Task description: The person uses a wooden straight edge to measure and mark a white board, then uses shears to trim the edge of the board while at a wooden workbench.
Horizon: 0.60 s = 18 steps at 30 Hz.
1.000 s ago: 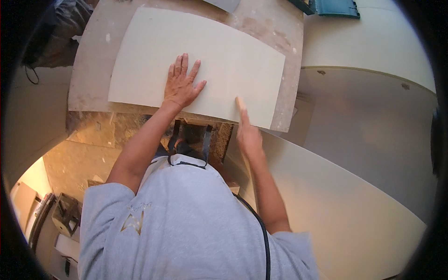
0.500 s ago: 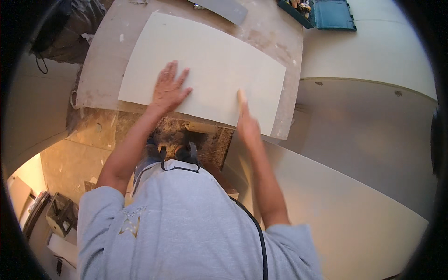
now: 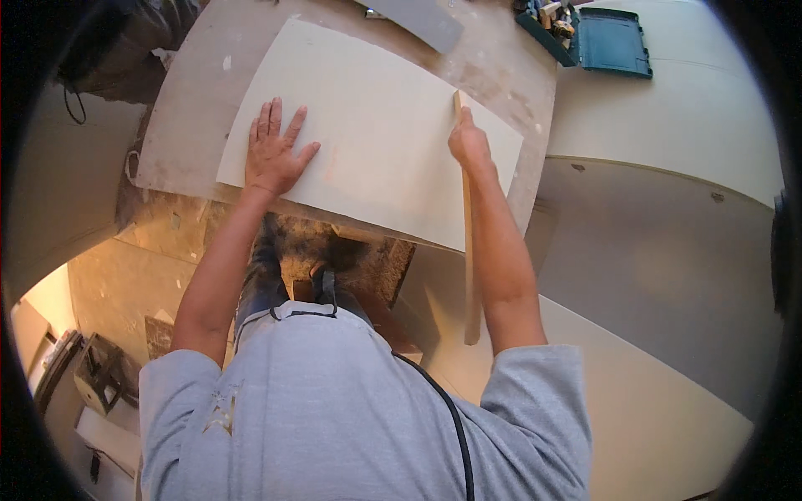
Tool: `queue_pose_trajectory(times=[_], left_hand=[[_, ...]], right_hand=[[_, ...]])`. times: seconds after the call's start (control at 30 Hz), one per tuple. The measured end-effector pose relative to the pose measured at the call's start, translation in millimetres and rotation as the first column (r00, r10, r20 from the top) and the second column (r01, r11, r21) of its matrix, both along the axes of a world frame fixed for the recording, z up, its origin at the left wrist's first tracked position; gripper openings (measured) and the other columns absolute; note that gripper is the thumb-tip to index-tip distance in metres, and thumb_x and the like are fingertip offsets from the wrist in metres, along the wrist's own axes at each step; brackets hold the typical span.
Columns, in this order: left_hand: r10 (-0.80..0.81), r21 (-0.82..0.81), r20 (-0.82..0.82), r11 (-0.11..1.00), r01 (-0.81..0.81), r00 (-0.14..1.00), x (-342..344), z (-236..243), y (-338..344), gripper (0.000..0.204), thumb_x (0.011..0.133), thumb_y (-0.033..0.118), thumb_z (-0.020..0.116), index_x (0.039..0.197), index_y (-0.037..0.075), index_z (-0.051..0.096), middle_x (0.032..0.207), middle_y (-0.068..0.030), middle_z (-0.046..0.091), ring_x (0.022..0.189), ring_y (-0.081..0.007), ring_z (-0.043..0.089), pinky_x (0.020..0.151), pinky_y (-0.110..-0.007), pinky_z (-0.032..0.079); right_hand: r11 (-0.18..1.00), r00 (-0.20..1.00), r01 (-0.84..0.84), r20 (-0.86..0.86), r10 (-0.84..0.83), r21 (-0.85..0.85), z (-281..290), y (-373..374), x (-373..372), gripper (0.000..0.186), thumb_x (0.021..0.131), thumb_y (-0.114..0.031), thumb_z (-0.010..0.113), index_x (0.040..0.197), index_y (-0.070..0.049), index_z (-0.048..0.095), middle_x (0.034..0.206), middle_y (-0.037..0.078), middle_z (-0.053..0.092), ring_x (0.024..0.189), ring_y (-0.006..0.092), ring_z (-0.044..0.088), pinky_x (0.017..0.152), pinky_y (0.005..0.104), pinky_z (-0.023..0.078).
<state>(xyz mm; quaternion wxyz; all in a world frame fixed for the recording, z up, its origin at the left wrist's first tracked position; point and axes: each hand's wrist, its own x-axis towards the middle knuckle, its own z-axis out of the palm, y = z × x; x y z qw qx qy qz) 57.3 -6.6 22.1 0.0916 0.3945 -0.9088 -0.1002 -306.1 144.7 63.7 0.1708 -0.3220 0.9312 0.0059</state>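
A cream rectangular board (image 3: 368, 134) lies on a dusty, pale worktable (image 3: 180, 159). My left hand (image 3: 276, 151) rests flat on the board's left part, fingers spread and empty. On the right part, my right hand (image 3: 469, 142) grips a long, narrow wooden strip (image 3: 470, 275) that runs from the board toward me past the near edge, partly hidden by my forearm. The strip's far end lies over the board near its back right edge.
A grey panel (image 3: 426, 21) lies at the back of the table. An open teal case (image 3: 610, 42) holding small items is at the back right. Large cream panels (image 3: 652, 401) stand at my right. A metal-framed object (image 3: 100, 371) and stacked pieces are low at the left.
My right hand and the wooden strip have moved forward and right across the board, so more strip shows below my hand. My left hand has slid left along the board.
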Motion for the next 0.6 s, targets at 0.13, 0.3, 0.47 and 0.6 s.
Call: queue_pose_trajectory(times=[0.13, 0.3, 0.47, 0.6], left_hand=[[-0.036, -0.009, -0.011, 0.999, 0.036, 0.999, 10.9, -2.9, -5.6, 0.072, 0.099, 0.057, 0.049, 0.16, 0.025, 0.03, 0.167, -0.0192, 0.016, 0.154, -0.0354, 0.014, 0.125, -0.049, 0.012], [0.051, -0.035, 0.048, 0.998, -0.05, 0.998, 32.2, -10.0, -31.3, 0.073, 0.1, 0.056, 0.048, 0.161, 0.022, 0.028, 0.167, -0.0202, 0.014, 0.154, -0.0374, 0.014, 0.124, -0.052, 0.013], [0.105, -0.045, -0.04, 0.993, -0.107, 0.994, 31.2, -15.8, -33.7, 0.076, 0.098, 0.057, 0.051, 0.16, 0.019, 0.029, 0.164, -0.0244, 0.018, 0.151, -0.0421, 0.019, 0.121, -0.054, 0.019], [0.139, -0.082, -0.094, 0.986, -0.147, 0.986, 31.6, -16.0, -32.4, 0.077, 0.096, 0.057, 0.053, 0.159, 0.016, 0.032, 0.162, -0.0264, 0.023, 0.147, -0.0443, 0.027, 0.118, -0.054, 0.027]], right_hand=[[0.999, 0.999, -0.037, 0.03, 0.036, 0.03, 34.7, 54.3, 102.1, 0.06, 0.101, -0.016, 0.037, 0.158, -0.02, 0.019, 0.1, 0.036, 0.067, 0.093, 0.051, 0.067, 0.081, 0.0592, 0.053], [0.998, 0.975, -0.041, 0.218, 0.03, 0.045, 61.9, 151.9, 239.0, 0.061, 0.104, -0.015, 0.035, 0.16, -0.026, 0.014, 0.086, 0.033, 0.067, 0.083, 0.0486, 0.069, 0.072, 0.0595, 0.053], [0.997, 0.993, 0.008, 0.116, -0.016, 0.073, 39.7, 83.1, 169.9, 0.058, 0.105, -0.028, 0.041, 0.16, -0.022, 0.023, 0.095, 0.035, 0.067, 0.088, 0.0531, 0.066, 0.08, 0.0579, 0.053], [1.0, 1.0, -0.001, 0.018, 0.002, -0.031, 11.3, -13.4, 62.4, 0.057, 0.104, -0.026, 0.039, 0.158, -0.018, 0.025, 0.104, 0.038, 0.065, 0.1, 0.0528, 0.065, 0.088, 0.0564, 0.053]])
